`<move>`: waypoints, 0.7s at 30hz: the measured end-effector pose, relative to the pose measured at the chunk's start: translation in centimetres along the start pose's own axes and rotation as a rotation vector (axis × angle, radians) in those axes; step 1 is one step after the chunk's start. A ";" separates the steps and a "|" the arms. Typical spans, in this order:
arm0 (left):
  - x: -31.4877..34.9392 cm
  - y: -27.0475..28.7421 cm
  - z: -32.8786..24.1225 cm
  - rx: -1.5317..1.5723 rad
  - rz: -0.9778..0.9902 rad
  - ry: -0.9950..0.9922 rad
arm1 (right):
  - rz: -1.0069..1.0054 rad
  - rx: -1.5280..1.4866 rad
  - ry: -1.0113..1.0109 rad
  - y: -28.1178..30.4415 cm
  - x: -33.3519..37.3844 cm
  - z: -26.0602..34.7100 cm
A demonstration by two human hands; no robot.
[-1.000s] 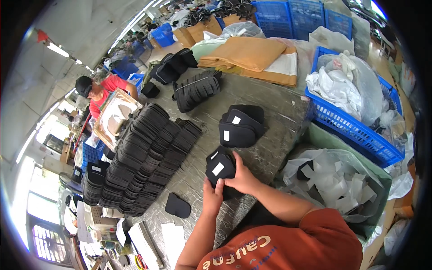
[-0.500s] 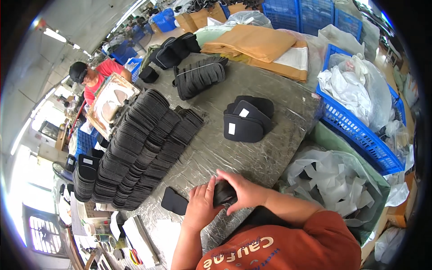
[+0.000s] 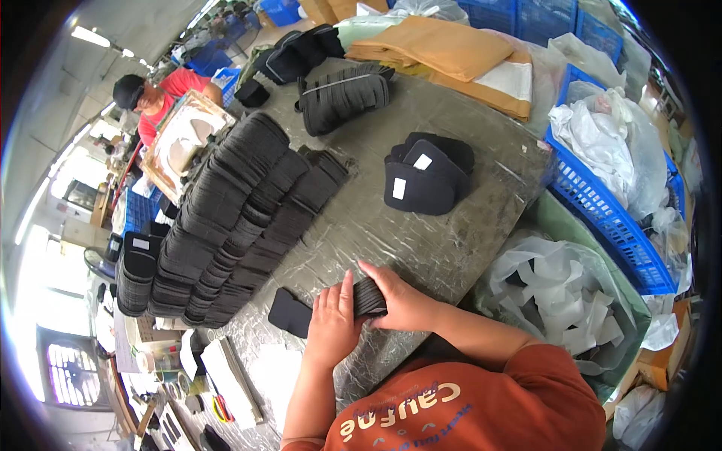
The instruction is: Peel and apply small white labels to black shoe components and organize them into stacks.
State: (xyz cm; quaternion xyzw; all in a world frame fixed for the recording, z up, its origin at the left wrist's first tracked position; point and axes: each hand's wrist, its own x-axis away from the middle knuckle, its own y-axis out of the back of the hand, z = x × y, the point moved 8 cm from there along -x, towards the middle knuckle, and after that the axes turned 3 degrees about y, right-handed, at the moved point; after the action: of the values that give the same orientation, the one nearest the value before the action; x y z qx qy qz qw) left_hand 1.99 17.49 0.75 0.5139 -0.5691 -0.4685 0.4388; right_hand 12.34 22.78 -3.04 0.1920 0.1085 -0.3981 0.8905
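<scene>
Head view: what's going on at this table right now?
A person in an orange shirt holds a small stack of black flat pieces on edge between the left hand and right hand, at the near edge of a grey table. One loose black piece lies just left of the hands. Long rows of stacked black pieces fill the table's left side, and a pile with white labels sits farther back. Another person in red works at the far corner.

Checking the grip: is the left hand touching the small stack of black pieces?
Touching. The head view shows the left hand pressed flat against the stack of black pieces.
</scene>
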 end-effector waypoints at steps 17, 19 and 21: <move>-8.8 -9.0 -2.1 1.523 0.012 0.453 | 0.052 0.581 -0.530 21.4 -11.8 -9.5; -10.4 -8.9 -2.2 1.466 -0.059 0.550 | -0.007 0.586 -0.565 20.1 -9.9 -8.7; -11.0 -8.5 -2.4 1.325 -0.100 0.536 | -0.094 0.602 -0.562 18.7 -8.0 -6.2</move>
State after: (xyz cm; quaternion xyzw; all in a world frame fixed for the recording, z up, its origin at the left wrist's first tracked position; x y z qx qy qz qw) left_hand 6.79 27.96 -7.34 0.7953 -0.5823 0.0981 0.1370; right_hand 20.84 42.19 -1.05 0.3223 -0.2514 -0.4894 0.7703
